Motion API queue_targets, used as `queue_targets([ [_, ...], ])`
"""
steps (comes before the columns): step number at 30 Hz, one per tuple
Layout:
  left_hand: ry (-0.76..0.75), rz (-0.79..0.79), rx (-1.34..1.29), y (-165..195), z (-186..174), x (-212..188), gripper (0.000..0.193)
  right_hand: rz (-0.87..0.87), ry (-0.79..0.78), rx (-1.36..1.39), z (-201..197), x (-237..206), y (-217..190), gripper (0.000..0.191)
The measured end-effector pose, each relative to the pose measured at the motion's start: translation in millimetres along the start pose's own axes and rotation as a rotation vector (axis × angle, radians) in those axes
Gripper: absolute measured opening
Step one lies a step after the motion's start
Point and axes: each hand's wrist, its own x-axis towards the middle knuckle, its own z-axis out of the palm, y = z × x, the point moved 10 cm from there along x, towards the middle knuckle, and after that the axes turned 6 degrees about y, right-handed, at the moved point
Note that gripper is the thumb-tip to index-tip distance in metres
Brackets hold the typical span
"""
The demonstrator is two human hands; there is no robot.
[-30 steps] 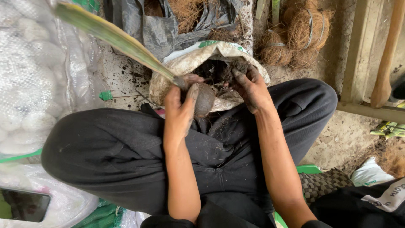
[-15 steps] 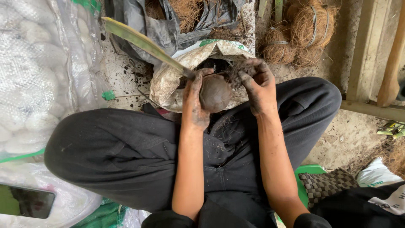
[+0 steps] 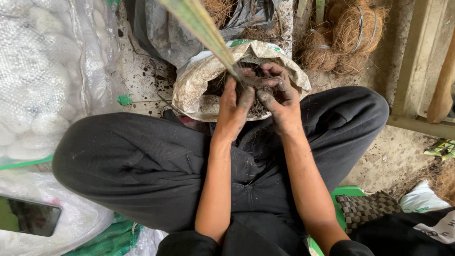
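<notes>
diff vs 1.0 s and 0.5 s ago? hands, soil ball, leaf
Both hands have closed in: the left hand and right hand now wrap the dark soil ball, which was exposed earlier. The long green leaf has swung from slanting left to steeper, towards top centre. The white soil sack, coir bundles and crossed legs stayed put.

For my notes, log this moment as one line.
left hand: grips soil ball at leaf base | right hand: presses soil | below: open soil sack
</notes>
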Motion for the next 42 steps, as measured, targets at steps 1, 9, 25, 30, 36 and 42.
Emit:
queue_targets([
  [1,-0.005,0.036,0.035,4.3,1.7,-0.6,0.075,-0.007,-0.002,-0.022,2.3,0.5,1.1,0.029],
  [9,0.030,0.099,-0.060,16.0,3.6,-2.3,0.054,0.200,-0.044,0.221,15.7,-0.2,8.4,0.067],
  [25,0.018,0.035,0.000,7.6,2.3,-2.1,0.063,0.086,-0.020,-0.106,-13.8,-1.1,35.8,0.087],
  [30,0.070,0.121,0.016,21.0,-1.1,-3.8,0.058,0.339,-0.127,0.271,10.1,-7.6,34.7,0.097],
  [36,0.020,0.359,0.086,45.2,1.5,-10.7,0.058,0.245,0.054,0.186,9.8,-6.5,35.9,0.075],
  [42,0.056,0.176,-0.112,8.0,-1.1,-4.8,0.046,0.045,0.023,0.038,11.6,-8.4,26.0,0.067],
])
